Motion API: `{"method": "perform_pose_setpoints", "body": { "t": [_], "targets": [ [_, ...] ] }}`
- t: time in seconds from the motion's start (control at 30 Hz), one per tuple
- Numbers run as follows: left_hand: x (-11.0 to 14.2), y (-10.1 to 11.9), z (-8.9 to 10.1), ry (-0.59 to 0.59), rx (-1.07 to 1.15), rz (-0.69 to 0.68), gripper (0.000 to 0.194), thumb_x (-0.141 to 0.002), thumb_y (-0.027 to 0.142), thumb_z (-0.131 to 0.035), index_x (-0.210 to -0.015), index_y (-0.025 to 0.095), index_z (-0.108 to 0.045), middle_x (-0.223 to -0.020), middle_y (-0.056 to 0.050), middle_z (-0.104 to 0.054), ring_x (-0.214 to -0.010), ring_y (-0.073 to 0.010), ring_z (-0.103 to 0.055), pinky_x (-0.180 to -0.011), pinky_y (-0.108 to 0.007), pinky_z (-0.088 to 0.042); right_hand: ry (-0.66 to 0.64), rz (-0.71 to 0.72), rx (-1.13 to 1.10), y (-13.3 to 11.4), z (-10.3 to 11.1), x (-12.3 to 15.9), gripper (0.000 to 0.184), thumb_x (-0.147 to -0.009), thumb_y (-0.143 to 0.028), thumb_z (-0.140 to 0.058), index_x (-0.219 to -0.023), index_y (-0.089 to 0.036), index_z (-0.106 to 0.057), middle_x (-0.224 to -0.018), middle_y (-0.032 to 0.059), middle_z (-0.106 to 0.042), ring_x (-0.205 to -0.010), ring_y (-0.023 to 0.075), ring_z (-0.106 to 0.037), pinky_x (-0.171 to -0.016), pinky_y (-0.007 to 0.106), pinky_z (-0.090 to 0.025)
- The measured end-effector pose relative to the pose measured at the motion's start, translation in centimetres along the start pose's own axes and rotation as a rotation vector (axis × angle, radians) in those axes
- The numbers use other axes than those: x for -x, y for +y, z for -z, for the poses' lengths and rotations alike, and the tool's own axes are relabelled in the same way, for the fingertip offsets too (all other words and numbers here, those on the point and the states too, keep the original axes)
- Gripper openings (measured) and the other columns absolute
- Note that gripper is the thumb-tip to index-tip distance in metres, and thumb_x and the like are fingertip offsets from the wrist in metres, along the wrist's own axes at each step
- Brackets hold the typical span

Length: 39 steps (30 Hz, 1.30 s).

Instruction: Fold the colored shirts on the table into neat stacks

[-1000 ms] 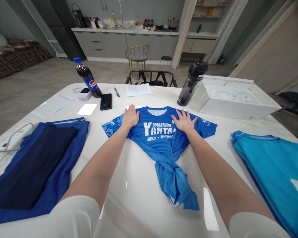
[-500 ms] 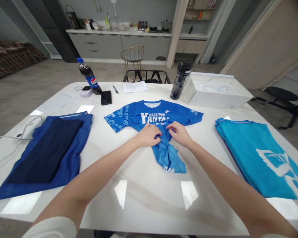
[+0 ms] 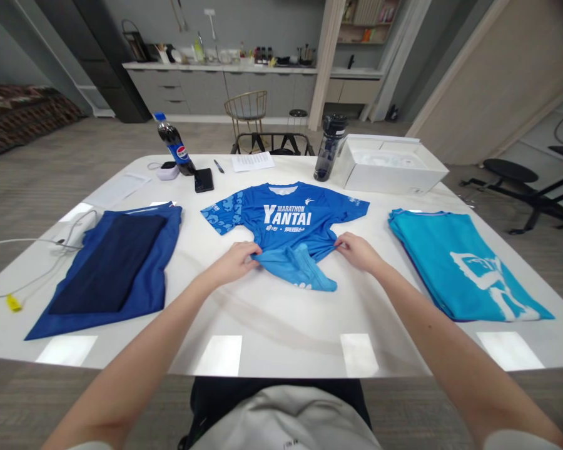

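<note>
Spread apart now, the left hand [image 3: 234, 262] and right hand [image 3: 357, 253] each pinch the hem of the blue T-shirt [image 3: 284, 215]

Shirt [image 3: 281, 215] between left stack [image 3: 112, 269], right stack [image 3: 460, 265] (on table [image 3: 272, 337])

1. The bare left hand [image 3: 233, 263] curls palm-down into a pinch.
2. The bare right hand [image 3: 358, 252] pinches likewise, well apart from the left.
3. The bare left forearm [image 3: 145, 356] and bare right forearm [image 3: 431, 319] reach inward from the lower corners.
</note>
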<state>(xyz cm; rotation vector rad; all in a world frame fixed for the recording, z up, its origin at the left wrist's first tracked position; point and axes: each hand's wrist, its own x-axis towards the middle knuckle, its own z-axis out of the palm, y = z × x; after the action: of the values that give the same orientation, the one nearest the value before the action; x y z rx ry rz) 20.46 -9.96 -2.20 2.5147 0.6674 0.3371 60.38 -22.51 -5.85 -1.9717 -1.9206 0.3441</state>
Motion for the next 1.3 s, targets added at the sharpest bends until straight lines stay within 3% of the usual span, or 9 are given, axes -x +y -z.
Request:
{"method": "perform_pose_setpoints", "body": {
  "t": [0.17, 0.33, 0.47, 0.57, 0.73, 0.87, 1.0, 1.13, 1.3],
  "targets": [
    [3.6, 0.8, 0.0, 0.025, -0.104, 0.061, 0.036, -0.080, 0.021, -0.057, -0.116, 0.023, -0.060, -0.124, -0.007, -0.066, -0.120, -0.0264, -0.058, -0.111, -0.045, -0.036, 0.036, 0.104, 0.043, -2.2, 0.0, 3.4, 0.030, -0.088, -0.019, -0.057, -0.116, -0.022, -0.069, -0.114, 0.0089, -0.064, -0.104, 0.0242, -0.062, -0.093, 0.035, -0.047],
    [-1.1, 4.6, -4.2, 0.030, -0.035, 0.201, 0.071, -0.084, 0.040, -0.066, -0.147, 0.015, -0.045, -0.143, -0.018, -0.058, -0.133, -0.0342, -0.053, -0.112, -0.047, -0.036, -0.037, 0.184, 0.110, -9.0, -2.1, 3.6, 0.030, -0.092, -0.028, -0.062, -0.121, -0.024, -0.069, -0.117, 0.0099, -0.066, -0.106, 0.0278, -0.059, -0.089, 0.039, -0.045],
    [-3.2, 5.9, -4.6, 0.001, 0.124, 0.250, 0.038, -0.079, 0.027, -0.066, -0.116, 0.015, -0.067, -0.117, -0.012, -0.071, -0.110, -0.0285, -0.065, -0.098, -0.038, -0.047, -0.101, 0.111, 0.027, -10.0, -2.2, 3.6, 0.008, -0.093, -0.022, -0.061, -0.095, -0.021, -0.069, -0.091, 0.0056, -0.069, -0.090, 0.0230, -0.061, -0.082, 0.034, -0.044],
    [-0.4, 6.0, -2.4, 0.009, 0.287, 0.125, 0.011, -0.079, 0.023, -0.059, -0.088, 0.019, -0.065, -0.094, -0.002, -0.069, -0.089, -0.0195, -0.063, -0.085, -0.030, -0.049, -0.075, 0.153, -0.108, -8.6, -0.9, 5.1, 0.008, -0.094, -0.027, -0.061, -0.089, -0.021, -0.064, -0.087, 0.0039, -0.065, -0.084, 0.0204, -0.060, -0.078, 0.032, -0.044],
    [6.6, 5.9, 0.4, -0.116, 0.250, 0.014, 0.010, -0.075, 0.017, -0.053, -0.082, 0.020, -0.058, -0.093, -0.002, -0.064, -0.088, -0.0185, -0.059, -0.086, -0.032, -0.048, -0.008, 0.181, -0.180, -8.2, 0.8, 9.4, 0.006, -0.092, -0.024, -0.057, -0.095, -0.022, -0.063, -0.095, 0.0048, -0.064, -0.085, 0.0203, -0.060, -0.079, 0.032, -0.047],
    [8.8, 7.5, -1.0, -0.189, 0.087, -0.018, 0.027, -0.079, 0.024, -0.064, -0.105, 0.022, -0.062, -0.105, -0.005, -0.068, -0.099, -0.0238, -0.062, -0.092, -0.037, -0.048, 0.009, 0.259, -0.090, -11.7, -0.1, 11.5, 0.023, -0.090, -0.019, -0.058, -0.112, -0.022, -0.065, -0.116, 0.0088, -0.065, -0.104, 0.0240, -0.060, -0.092, 0.037, -0.046],
    [9.0, 9.6, -3.2, -0.223, -0.106, -0.141, 0.039, -0.089, 0.048, -0.066, -0.119, 0.023, -0.064, -0.114, -0.009, -0.067, -0.107, -0.0263, -0.063, -0.097, -0.039, -0.045, -0.113, 0.297, 0.046, -14.1, -1.3, 13.0, 0.024, -0.097, -0.039, -0.060, -0.114, -0.026, -0.069, -0.115, 0.0077, -0.069, -0.106, 0.0255, -0.062, -0.091, 0.038, -0.043],
    [11.1, 9.5, -3.5, -0.246, -0.240, -0.107, 0.035, -0.095, 0.053, -0.058, -0.111, 0.023, -0.064, -0.105, -0.007, -0.068, -0.097, -0.0241, -0.065, -0.088, -0.037, -0.046, -0.168, 0.136, 0.197, -11.8, -0.7, 15.7, 0.024, -0.099, -0.045, -0.056, -0.101, -0.026, -0.070, -0.099, 0.0065, -0.074, -0.094, 0.0251, -0.066, -0.080, 0.035, -0.043],
    [15.2, 9.2, -1.9, -0.143, -0.405, 0.138, 0.036, -0.095, 0.056, -0.052, -0.086, 0.022, -0.063, -0.078, -0.006, -0.066, -0.078, -0.0250, -0.065, -0.085, -0.042, -0.046, -0.270, -0.209, 0.348, -8.5, 2.2, 19.6, 0.037, -0.098, -0.048, -0.054, -0.075, -0.025, -0.070, -0.069, 0.0073, -0.070, -0.065, 0.0246, -0.065, -0.063, 0.033, -0.041]
  ]
}}
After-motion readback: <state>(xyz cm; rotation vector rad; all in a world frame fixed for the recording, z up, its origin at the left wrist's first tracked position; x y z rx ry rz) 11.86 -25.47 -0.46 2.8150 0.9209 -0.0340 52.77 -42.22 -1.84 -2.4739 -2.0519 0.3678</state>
